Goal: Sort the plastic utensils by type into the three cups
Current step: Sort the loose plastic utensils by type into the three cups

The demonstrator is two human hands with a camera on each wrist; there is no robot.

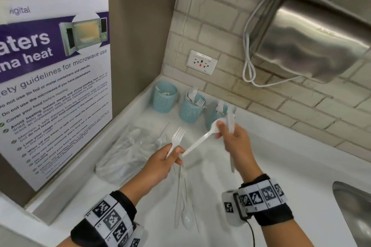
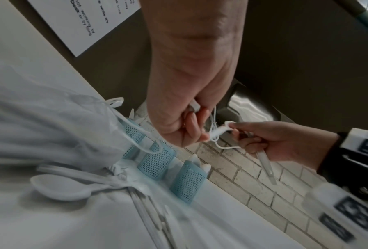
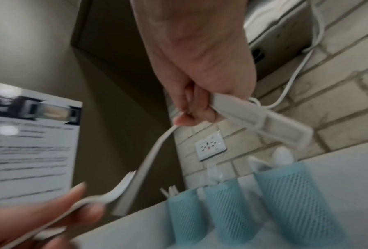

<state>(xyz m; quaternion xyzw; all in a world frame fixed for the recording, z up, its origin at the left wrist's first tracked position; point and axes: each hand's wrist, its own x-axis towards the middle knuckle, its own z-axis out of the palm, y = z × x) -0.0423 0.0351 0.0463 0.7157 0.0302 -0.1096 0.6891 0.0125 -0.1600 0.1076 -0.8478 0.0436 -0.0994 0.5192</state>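
Three blue mesh cups stand at the back of the white counter: the left cup, the middle cup with forks in it, and the right cup, partly hidden behind my right hand. My left hand grips a white fork, tines up, and also holds the handle end of a white spoon. My right hand pinches that spoon at its bowl end and keeps a bundle of white utensils upright in its curled fingers. Their type is unclear.
A clear plastic bag lies left of my hands. Loose utensils and a spoon lie on the counter near me. A steel sink is at the right, a poster at the left, a socket behind the cups.
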